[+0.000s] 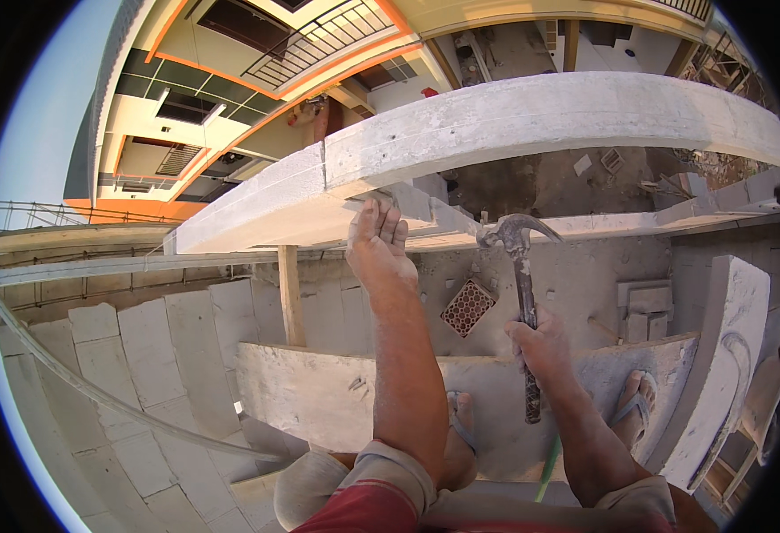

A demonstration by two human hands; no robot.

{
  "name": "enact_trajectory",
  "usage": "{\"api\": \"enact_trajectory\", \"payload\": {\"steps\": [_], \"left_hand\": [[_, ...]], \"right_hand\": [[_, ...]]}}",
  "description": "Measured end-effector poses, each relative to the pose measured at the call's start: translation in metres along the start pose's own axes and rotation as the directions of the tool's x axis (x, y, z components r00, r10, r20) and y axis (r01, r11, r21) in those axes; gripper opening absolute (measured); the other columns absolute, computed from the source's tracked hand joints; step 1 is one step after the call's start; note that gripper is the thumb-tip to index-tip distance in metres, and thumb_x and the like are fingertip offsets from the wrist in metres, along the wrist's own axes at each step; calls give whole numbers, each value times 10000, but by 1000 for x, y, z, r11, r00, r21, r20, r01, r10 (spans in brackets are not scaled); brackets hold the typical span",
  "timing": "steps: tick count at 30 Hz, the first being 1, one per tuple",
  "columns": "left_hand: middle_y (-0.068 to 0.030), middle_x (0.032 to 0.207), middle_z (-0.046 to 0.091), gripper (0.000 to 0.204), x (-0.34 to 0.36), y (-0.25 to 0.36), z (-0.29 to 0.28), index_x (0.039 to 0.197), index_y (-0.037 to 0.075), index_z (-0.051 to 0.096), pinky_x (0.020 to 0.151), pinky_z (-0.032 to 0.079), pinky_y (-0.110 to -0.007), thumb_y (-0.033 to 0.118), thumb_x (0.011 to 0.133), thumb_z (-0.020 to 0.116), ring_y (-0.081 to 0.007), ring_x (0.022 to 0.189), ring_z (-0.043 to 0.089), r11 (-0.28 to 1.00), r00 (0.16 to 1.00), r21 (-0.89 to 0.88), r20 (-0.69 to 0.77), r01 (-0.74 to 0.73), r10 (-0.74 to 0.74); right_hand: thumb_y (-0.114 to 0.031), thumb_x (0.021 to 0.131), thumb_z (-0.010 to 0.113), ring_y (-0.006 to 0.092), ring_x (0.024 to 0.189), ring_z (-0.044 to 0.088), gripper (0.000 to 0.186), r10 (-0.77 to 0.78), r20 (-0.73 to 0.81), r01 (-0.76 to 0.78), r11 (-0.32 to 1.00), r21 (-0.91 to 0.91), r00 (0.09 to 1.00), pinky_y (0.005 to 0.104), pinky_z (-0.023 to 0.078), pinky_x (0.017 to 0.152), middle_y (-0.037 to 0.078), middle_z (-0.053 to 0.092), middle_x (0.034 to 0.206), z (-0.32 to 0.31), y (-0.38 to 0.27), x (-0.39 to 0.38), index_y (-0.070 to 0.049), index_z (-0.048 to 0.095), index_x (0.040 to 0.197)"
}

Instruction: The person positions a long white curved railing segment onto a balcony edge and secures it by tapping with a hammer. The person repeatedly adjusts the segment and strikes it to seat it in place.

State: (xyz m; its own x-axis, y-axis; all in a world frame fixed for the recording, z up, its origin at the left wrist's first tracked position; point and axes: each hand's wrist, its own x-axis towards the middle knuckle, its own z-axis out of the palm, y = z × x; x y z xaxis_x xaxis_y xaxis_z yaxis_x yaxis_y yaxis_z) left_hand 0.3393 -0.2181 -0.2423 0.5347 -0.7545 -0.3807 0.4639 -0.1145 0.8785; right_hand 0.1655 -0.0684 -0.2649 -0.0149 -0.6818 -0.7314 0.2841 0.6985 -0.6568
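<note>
My right hand (541,348) grips the dark handle of a claw hammer (521,266), its steel head raised near the underside edge of a long grey concrete beam (532,120). My left hand (379,244) reaches up with fingers together, touching a board (425,209) fixed under the beam's lower edge. Both forearms come up from the bottom of the view. My feet in sandals (632,404) stand on a concrete ledge (319,391).
A wooden prop (290,293) stands under the beam at left. Concrete block walls (141,338) lie below, with a patterned vent tile (467,307). A curved pipe (96,391) runs lower left. A multi-storey orange and cream building (230,98) rises behind.
</note>
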Motion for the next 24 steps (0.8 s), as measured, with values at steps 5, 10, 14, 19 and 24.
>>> {"api": "enact_trajectory", "payload": {"steps": [5,10,14,19,24], "left_hand": [[-22,932,614,290,-1,3,-7,1145,13,613,781,463,-288,211,934,592,-138,830,561,999,999,36,11,-34,33],[-14,919,610,286,-2,0,-15,1140,21,629,790,457,-283,207,923,618,-138,828,553,998,1000,63,11,-29,29],[-19,938,614,287,-6,-18,-17,1129,25,626,790,469,-281,212,912,641,-139,839,564,998,996,58,86,-26,21],[-30,1023,626,353,-17,-55,12,1161,59,603,785,473,-294,283,893,651,-145,897,588,979,969,147,184,141,-167],[-27,893,656,148,-54,-94,40,961,94,613,709,466,-273,231,908,637,-115,795,608,943,887,300,385,142,-256]], "right_hand": [[-124,822,622,89,435,472,105,-15,-2,15,998,-55,1000,263,387,392,8,525,580,3,-2,-2,-28,582,840],[-136,817,608,97,453,489,110,-4,29,6,998,-68,1000,282,394,405,17,529,579,4,10,0,-33,579,790],[-162,805,572,134,487,529,155,-39,30,45,977,-207,999,331,416,444,47,531,571,1,21,7,-20,569,743],[-135,749,561,412,939,650,255,-135,144,197,740,-643,980,475,503,821,288,655,928,-33,8,18,51,624,913],[-75,727,598,359,942,674,277,75,196,181,165,-970,978,443,533,822,230,684,946,-115,-29,-21,27,665,975]]}}
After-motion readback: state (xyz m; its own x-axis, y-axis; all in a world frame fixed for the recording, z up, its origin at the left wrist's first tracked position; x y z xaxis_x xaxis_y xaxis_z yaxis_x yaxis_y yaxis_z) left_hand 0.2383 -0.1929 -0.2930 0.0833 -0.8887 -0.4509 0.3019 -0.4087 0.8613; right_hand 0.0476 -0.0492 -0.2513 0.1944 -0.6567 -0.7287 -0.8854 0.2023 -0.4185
